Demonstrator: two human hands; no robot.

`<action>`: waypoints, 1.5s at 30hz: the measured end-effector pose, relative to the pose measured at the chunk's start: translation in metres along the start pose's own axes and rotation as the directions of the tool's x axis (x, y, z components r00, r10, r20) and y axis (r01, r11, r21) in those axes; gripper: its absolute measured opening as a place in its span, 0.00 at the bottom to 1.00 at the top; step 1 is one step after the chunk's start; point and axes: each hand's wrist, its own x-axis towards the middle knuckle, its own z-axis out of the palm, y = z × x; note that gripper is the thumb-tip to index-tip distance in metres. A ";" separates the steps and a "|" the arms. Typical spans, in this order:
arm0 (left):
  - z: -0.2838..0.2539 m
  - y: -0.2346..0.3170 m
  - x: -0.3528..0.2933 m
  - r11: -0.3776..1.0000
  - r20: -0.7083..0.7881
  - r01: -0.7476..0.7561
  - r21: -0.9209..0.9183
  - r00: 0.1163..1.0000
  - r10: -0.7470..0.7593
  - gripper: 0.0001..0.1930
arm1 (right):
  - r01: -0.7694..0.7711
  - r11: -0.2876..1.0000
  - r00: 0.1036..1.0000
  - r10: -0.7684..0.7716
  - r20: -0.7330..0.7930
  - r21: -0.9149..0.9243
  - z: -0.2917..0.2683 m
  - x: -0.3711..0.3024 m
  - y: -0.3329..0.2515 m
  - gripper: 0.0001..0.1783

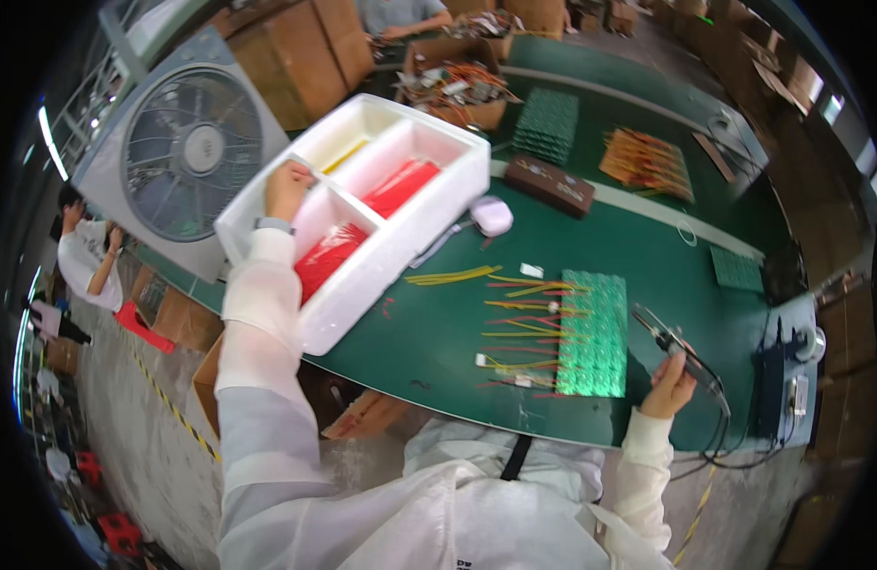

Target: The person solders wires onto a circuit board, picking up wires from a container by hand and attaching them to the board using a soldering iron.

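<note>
My left hand (286,188) reaches into a white foam box (405,242) with compartments, its fingers curled together at a divider. Whatever they pinch is hidden. Bundles of red wires (336,256) fill the near compartment, more red wires (400,187) lie in another, and a few yellow wires (346,155) rest in the far one. At the right, my right hand (670,388) grips a soldering iron (659,332), its tip pointing up and left. Beside the iron lies a green circuit board panel (593,332), with red and yellow wires (524,334) spread from its left side.
Loose yellow wires (453,275) lie between box and panel. A fan (196,152) stands left of the box. Behind are a brown block (550,185), stacked green boards (546,125) and wired boards (648,163). A soldering station (781,380) with its cable stands far right.
</note>
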 end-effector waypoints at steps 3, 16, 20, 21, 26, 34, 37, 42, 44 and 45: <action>-0.028 0.013 -0.010 0.987 -0.138 -0.151 0.053 0.978 0.157 0.05 | 0.051 0.994 0.998 -0.046 0.053 -0.101 0.003 -0.001 0.001 0.13; 0.086 0.283 -0.283 0.792 0.304 -0.192 -0.579 0.851 0.428 0.06 | 0.077 0.992 0.989 -0.064 0.131 -0.099 -0.007 -0.013 -0.006 0.18; 0.109 0.286 -0.284 0.815 0.288 -0.208 -0.540 0.864 0.412 0.07 | 0.106 0.990 0.980 -0.088 0.177 -0.091 -0.013 -0.011 -0.003 0.17; 0.113 0.286 -0.282 0.818 0.300 -0.199 -0.540 0.862 0.408 0.07 | 0.115 0.990 0.977 -0.097 0.187 -0.085 -0.014 -0.010 -0.004 0.17; 0.124 0.282 -0.277 0.827 0.348 -0.221 -0.518 0.828 0.440 0.08 | 0.104 0.992 0.968 -0.085 0.236 -0.066 -0.013 -0.005 -0.006 0.16; 0.132 0.278 -0.276 0.816 0.322 -0.233 -0.529 0.834 0.447 0.09 | 0.057 0.997 0.954 -0.039 0.296 -0.054 -0.014 0.015 -0.012 0.15; 0.135 0.277 -0.277 0.816 0.319 -0.227 -0.532 0.839 0.442 0.10 | 0.070 0.997 0.953 -0.056 0.297 -0.036 -0.013 0.016 -0.005 0.16; 0.139 0.275 -0.277 0.814 0.320 -0.209 -0.541 0.844 0.430 0.11 | 0.075 0.996 0.949 -0.056 0.310 -0.051 -0.012 0.013 0.000 0.17; 0.139 0.275 -0.277 0.808 0.314 -0.198 -0.555 0.850 0.424 0.11 | 0.076 0.996 0.945 -0.056 0.323 -0.051 -0.012 0.013 0.000 0.17; 0.139 0.275 -0.277 0.810 0.321 -0.192 -0.554 0.849 0.421 0.11 | 0.072 0.996 0.945 -0.050 0.324 -0.056 -0.011 0.013 0.000 0.17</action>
